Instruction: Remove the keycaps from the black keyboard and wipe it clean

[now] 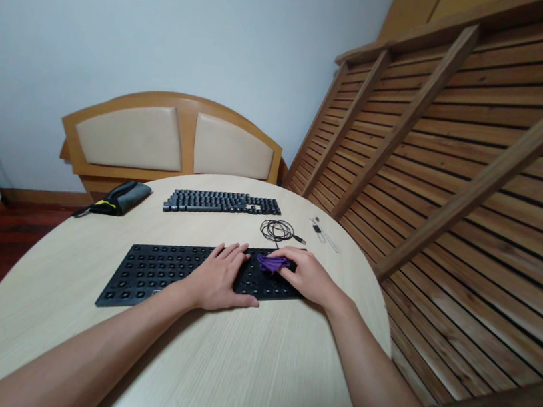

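Note:
A black keyboard base (156,268) with its keycaps off lies on the round table, its switch sockets bare. Across its middle-right part my left hand (221,277) rests flat with the fingers stretched out and the thumb along the near edge. My right hand (302,274) grips a purple cloth (272,263) and presses it on the right end of the base. Fingers and cloth cover part of that end. Just behind it lies the coiled black USB cable (278,231).
Removed keycaps (221,203) stand in keyboard layout at the table's (247,375) far side. A dark pouch (123,198) sits at the far left. Small wire tools (321,231) lie at the right. A slatted wooden frame (450,154) leans close along the right edge.

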`<state>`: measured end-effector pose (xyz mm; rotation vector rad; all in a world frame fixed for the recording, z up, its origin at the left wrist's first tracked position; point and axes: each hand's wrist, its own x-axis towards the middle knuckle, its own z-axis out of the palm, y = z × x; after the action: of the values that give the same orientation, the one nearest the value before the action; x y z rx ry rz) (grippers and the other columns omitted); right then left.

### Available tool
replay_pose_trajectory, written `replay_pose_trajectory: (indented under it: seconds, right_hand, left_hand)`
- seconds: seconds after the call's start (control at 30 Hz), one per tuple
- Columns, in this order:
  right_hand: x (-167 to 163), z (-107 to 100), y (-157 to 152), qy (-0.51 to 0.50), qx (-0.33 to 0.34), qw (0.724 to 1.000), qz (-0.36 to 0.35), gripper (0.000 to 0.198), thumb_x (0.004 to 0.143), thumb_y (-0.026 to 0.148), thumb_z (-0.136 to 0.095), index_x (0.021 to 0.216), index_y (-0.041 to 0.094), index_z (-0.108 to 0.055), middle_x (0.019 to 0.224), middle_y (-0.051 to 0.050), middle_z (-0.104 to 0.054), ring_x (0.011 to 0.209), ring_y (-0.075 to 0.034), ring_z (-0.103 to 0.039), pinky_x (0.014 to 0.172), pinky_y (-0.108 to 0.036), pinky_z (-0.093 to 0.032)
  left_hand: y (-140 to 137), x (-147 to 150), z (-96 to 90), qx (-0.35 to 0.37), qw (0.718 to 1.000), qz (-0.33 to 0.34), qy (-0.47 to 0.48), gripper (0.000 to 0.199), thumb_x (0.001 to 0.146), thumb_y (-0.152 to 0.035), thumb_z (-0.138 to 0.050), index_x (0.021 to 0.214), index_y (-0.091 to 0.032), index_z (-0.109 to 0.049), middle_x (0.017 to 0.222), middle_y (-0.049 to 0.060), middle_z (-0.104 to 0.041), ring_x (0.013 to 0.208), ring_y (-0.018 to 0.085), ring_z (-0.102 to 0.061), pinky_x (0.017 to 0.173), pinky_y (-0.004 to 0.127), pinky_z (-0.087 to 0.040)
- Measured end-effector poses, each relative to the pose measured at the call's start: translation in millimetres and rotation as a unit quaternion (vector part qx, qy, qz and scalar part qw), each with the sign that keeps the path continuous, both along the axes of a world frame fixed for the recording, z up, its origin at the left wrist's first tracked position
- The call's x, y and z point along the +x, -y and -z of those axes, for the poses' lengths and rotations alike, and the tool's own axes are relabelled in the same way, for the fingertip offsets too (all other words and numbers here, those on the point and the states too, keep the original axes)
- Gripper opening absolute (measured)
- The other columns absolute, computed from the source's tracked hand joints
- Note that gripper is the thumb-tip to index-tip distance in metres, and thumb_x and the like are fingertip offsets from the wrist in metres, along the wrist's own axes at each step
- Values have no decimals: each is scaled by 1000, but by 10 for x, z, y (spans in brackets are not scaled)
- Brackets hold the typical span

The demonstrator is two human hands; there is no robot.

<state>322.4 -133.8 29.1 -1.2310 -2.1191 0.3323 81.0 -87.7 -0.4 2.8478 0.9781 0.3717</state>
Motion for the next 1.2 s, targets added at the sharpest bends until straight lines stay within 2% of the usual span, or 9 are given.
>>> replay_pose_trajectory:
  seconds: [0.1,0.2,0.37,0.5,0.63,0.87,0.93,1.1,1.2]
  right_hand:
    - [-9,-15,9,25,-29,999,-38,35,81,4,-58,105,24,-74,103,-3,-75,96,-19,-67,90,-32,-48]
    - [126,-49,25,43,-52,998,5,25,81,11,-62,99,22,-76,96,-4,-76,87,-19,-68,82,-30,-49]
    - [235,-89,80,26,-86,994,68,29,74,10,-60,98,19,-75,88,-2,-74,75,-16,-64,71,-26,-46]
    - [125,-87,120,24,-134,990,36,22,71,12,-61,89,17,-73,76,0,-69,65,-13,-57,61,-23,-41]
    - [75,-87,142,30,-168,985,26,16,66,11,-62,80,17,-68,72,1,-65,65,-12,-54,59,-21,-38]
    - [59,-97,177,1,-223,975,13,17,66,15,-64,83,17,-67,68,3,-59,61,-11,-50,54,-20,-36]
    - [31,-85,179,-14,-220,975,8,16,68,16,-64,83,17,-67,68,3,-59,61,-11,-50,54,-20,-36]
    - [-45,-67,166,6,-151,988,10,16,69,14,-63,84,17,-69,71,3,-63,62,-11,-51,58,-21,-37]
    - [-46,-80,174,25,-168,985,-13,16,67,12,-65,81,17,-71,68,4,-62,61,-10,-49,57,-21,-36]
  left_hand:
    - [-4,-2,9,3,1000,0,3,106,74,-90,-43,142,-8,-45,156,23,-35,144,40,-31,118,57,-20]
    - [2,-1,-5,6,1000,-3,-6,107,74,-90,-42,141,-7,-46,156,23,-35,144,39,-32,118,56,-21]
    - [10,2,-27,6,1000,-6,-18,109,74,-91,-41,141,-5,-46,156,24,-34,144,40,-32,118,57,-21]
    - [0,4,-6,8,1000,-2,-11,109,74,-90,-42,141,-4,-45,156,24,-34,144,40,-31,118,58,-20]
    - [-2,7,6,11,1000,-1,-7,108,74,-90,-43,140,-6,-46,156,24,-35,144,39,-32,118,57,-21]
    - [-9,2,24,10,1000,-2,4,106,73,-90,-44,141,-8,-46,155,23,-36,143,40,-34,117,57,-21]
    - [-15,-1,35,6,1000,1,9,106,73,-90,-44,142,-9,-45,155,23,-36,143,41,-33,117,59,-21]
    - [-13,1,29,2,1000,-1,9,106,73,-89,-46,142,-9,-44,155,23,-36,144,41,-32,117,58,-20]
    - [-7,4,18,2,1000,-1,2,106,74,-89,-45,142,-8,-45,156,23,-35,144,41,-32,117,58,-21]
